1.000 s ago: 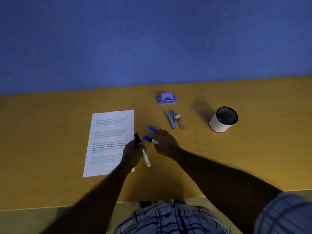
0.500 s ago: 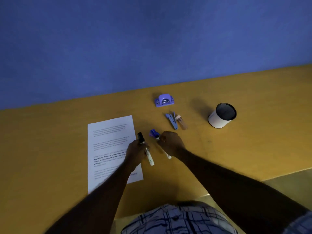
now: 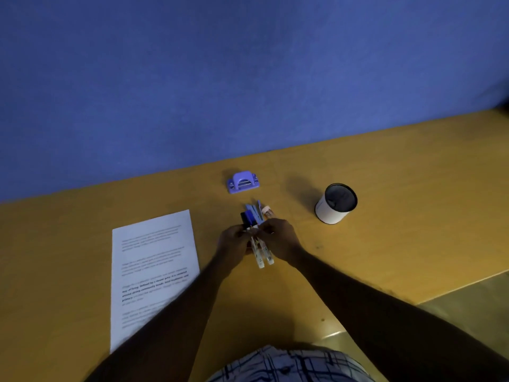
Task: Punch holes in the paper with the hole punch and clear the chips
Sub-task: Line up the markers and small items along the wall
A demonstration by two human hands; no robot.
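A purple hole punch (image 3: 243, 183) stands near the back of the yellow table (image 3: 385, 244), untouched. A printed sheet of paper (image 3: 153, 268) lies flat at the left. My left hand (image 3: 234, 242) and my right hand (image 3: 278, 241) meet in the middle of the table, both closed around a bundle of markers (image 3: 260, 253) with white barrels and black and blue caps. The marker ends stick out toward me below my fingers. Both hands are well in front of the hole punch and to the right of the paper.
A white cylindrical cup (image 3: 335, 204) with a dark inside stands at the right. A blue stapler (image 3: 254, 209) and a small pinkish item (image 3: 267, 211) lie just behind my hands. A blue wall (image 3: 248, 78) backs the table. The table's front edge runs at lower right.
My hands have come together, joining the black-capped marker from the left hand with the blue-capped ones picked up by the right. The view has tilted.
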